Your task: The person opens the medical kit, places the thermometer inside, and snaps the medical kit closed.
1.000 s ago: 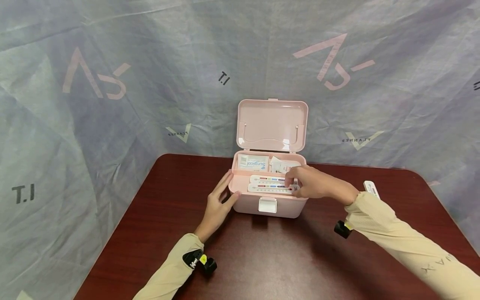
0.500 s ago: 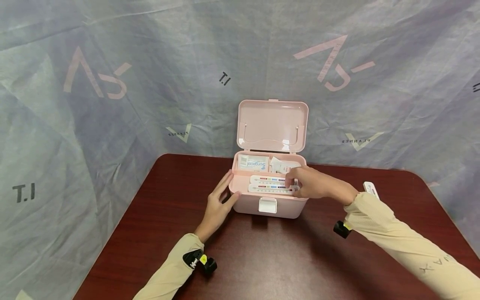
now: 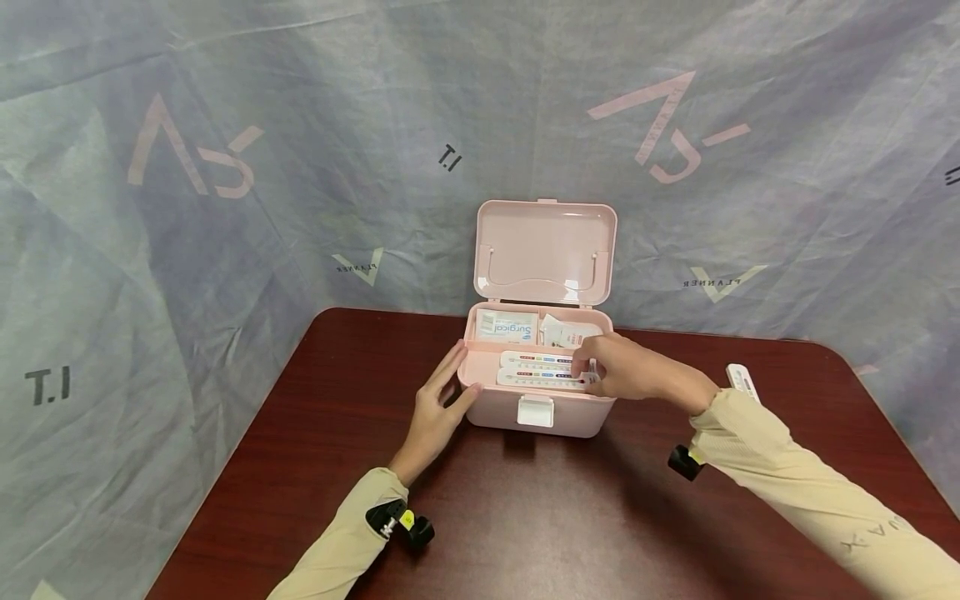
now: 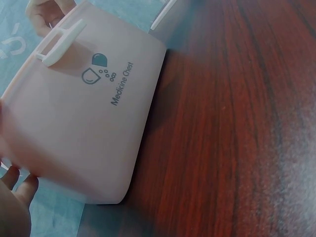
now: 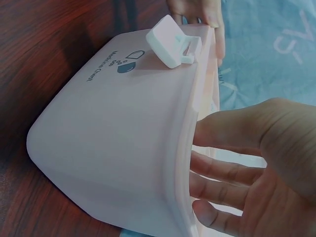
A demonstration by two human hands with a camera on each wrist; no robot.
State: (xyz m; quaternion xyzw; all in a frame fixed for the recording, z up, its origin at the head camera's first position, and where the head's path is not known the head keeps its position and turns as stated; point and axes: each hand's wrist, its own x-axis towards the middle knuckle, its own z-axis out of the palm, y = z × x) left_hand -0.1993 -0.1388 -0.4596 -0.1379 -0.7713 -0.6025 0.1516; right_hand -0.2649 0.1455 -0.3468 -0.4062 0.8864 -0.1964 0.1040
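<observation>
A pink medicine chest [image 3: 495, 408] stands with its lid up, its front printed "Medicine Chest" in both wrist views. Two white strip thermometers with coloured scales lie side by side in its front tray, a rear thermometer [image 3: 528, 360] and a front thermometer [image 3: 525, 379]. My left hand [image 3: 433, 412] rests on the chest's left end, fingers fairly straight along the side and thumb at the front corner. Reaching over the right rim, my right hand [image 3: 618, 367] pinches the right end of the front thermometer between thumb and fingers. In the right wrist view the rim hides those fingertips.
Behind the tray, a packet marked "Surgical" [image 3: 506, 327] and a white packet [image 3: 566, 332] fill two compartments. Another white thermometer [image 3: 741, 381] lies on the dark red table [image 3: 525, 517], partly behind the right sleeve. A grey printed cloth [image 3: 375, 125] hangs behind.
Almost nothing differs. Both hands keep their places on the chest, and the right hand shifts only very slightly at the thermometer's end.
</observation>
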